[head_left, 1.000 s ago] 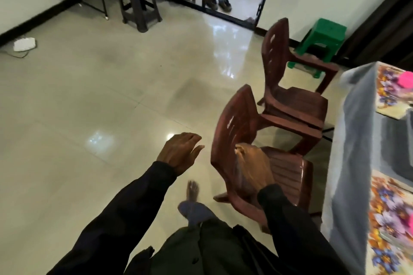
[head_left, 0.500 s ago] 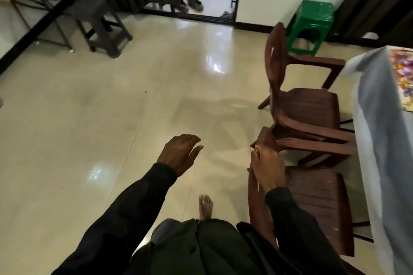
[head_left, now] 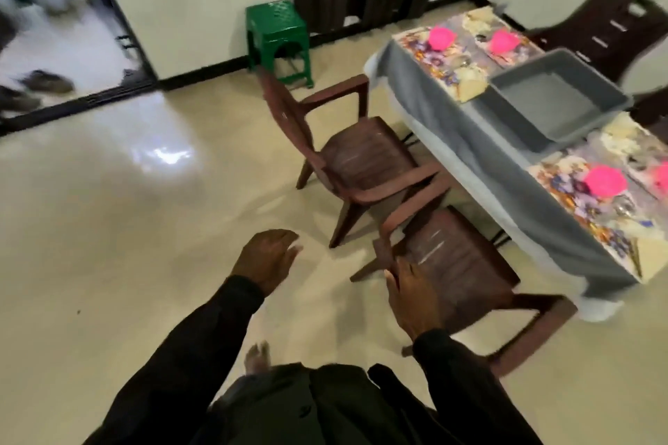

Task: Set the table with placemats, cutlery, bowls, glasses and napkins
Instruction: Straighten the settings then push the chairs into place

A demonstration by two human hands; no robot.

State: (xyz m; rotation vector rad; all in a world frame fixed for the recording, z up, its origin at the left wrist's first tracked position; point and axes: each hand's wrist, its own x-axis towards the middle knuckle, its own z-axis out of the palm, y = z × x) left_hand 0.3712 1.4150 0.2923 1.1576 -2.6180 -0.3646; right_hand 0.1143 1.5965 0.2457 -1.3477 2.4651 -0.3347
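Note:
The table, under a grey cloth, stands at the right. On it lie floral placemats, each with a pink bowl; two more pink bowls sit at the far end. Folded cream napkins lie on the mats, and cutlery and glasses are too blurred to make out. My left hand hovers over the floor, fingers relaxed, holding nothing. My right hand rests on the top of the near brown chair's backrest.
A grey plastic tub sits mid-table. A second brown chair stands beside the near one, and a dark chair stands beyond the table. A green stool is by the wall. Open tiled floor spreads to the left.
The view has swung right, bringing the laid table into sight. My right hand stays on the near chair's backrest; my left hand stays open in the air.

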